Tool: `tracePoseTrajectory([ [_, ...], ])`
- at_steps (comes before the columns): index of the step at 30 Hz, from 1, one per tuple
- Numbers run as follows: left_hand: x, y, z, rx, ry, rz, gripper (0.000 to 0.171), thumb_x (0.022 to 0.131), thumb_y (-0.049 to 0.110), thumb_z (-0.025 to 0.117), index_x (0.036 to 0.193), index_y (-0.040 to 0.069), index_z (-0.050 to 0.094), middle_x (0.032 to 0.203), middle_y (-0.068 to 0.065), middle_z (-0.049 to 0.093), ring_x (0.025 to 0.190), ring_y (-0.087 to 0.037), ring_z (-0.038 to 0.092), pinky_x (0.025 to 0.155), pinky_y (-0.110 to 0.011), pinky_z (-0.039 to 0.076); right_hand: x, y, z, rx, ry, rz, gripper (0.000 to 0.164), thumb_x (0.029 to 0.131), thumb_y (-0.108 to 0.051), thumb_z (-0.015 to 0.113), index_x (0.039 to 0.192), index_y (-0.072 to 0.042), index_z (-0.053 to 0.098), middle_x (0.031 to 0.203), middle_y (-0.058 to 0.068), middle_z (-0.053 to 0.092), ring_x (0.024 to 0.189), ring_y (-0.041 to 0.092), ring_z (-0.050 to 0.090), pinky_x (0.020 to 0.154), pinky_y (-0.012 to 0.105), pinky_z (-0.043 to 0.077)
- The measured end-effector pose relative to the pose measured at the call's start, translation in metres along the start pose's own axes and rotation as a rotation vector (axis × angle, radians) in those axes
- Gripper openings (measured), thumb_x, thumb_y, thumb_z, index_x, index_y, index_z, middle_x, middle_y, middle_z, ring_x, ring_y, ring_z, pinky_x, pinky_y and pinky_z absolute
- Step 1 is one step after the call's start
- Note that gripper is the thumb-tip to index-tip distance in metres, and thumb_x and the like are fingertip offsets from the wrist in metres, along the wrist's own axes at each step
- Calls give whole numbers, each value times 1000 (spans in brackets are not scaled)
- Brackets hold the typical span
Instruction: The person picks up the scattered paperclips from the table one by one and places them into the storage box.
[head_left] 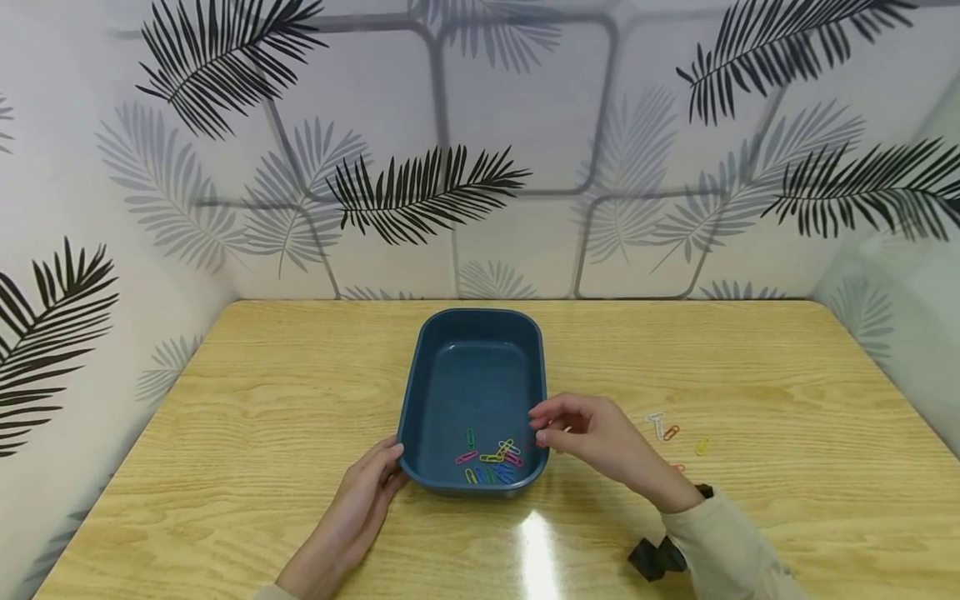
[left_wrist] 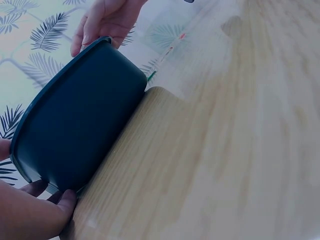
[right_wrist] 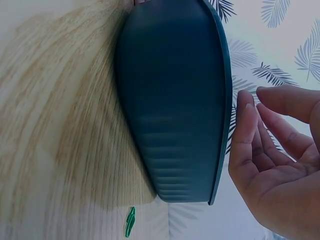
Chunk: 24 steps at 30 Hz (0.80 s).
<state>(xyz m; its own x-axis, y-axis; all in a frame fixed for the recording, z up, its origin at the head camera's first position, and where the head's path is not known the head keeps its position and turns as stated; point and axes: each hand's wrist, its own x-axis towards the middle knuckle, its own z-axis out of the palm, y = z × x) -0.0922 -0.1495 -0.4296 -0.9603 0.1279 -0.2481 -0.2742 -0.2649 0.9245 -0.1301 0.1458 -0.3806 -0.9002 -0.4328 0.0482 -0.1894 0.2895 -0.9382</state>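
Observation:
A dark blue rectangular tray (head_left: 480,367) stands on the table, with several coloured paper clips (head_left: 491,458) lying in its near end. My left hand (head_left: 363,496) holds the tray's near left corner, thumb at the rim and fingers against the outer wall. Over the right rim, my right hand (head_left: 585,433) hovers with bent fingers. In the right wrist view, a small gap parts its thumb and forefinger, and no clip shows between them. To its right lie white paper clips (head_left: 658,425), an orange one (head_left: 671,432) and a yellow one (head_left: 702,447).
A green paper clip (right_wrist: 130,221) lies on the table beyond the tray in the right wrist view. Another orange clip (head_left: 678,467) is partly covered by my right forearm. A black angular piece (head_left: 656,558) sits by the right sleeve. A leaf-patterned backdrop (head_left: 517,242) borders the wooden table (head_left: 300,375).

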Motion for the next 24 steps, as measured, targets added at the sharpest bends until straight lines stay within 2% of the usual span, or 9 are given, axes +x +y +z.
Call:
tracePoseTrajectory([
  [4, -1, 1, 0, -3, 13, -3, 47, 103, 19, 43, 138, -11, 39, 137, -20, 44, 119, -18, 47, 101, -28, 40, 0, 0, 1, -13, 5, -1, 26, 89, -5, 68, 112, 7, 65, 100, 14, 68, 85, 22, 62, 72, 28, 55],
  [14, 0, 0, 1, -14, 21, -4, 46, 102, 18, 44, 137, -12, 39, 134, -19, 46, 117, -18, 48, 101, -28, 40, -4, 8, -5, -8, -46, 5, 26, 90, -10, 69, 111, 5, 66, 102, 12, 66, 87, 21, 62, 75, 29, 55],
  [24, 1, 0, 2, -17, 21, -9, 46, 103, 18, 43, 138, -11, 38, 136, -20, 44, 119, -18, 47, 103, -29, 39, -16, 20, -31, -71, 5, 28, 27, 90, -12, 70, 111, 5, 65, 102, 14, 66, 86, 19, 62, 74, 28, 55],
])
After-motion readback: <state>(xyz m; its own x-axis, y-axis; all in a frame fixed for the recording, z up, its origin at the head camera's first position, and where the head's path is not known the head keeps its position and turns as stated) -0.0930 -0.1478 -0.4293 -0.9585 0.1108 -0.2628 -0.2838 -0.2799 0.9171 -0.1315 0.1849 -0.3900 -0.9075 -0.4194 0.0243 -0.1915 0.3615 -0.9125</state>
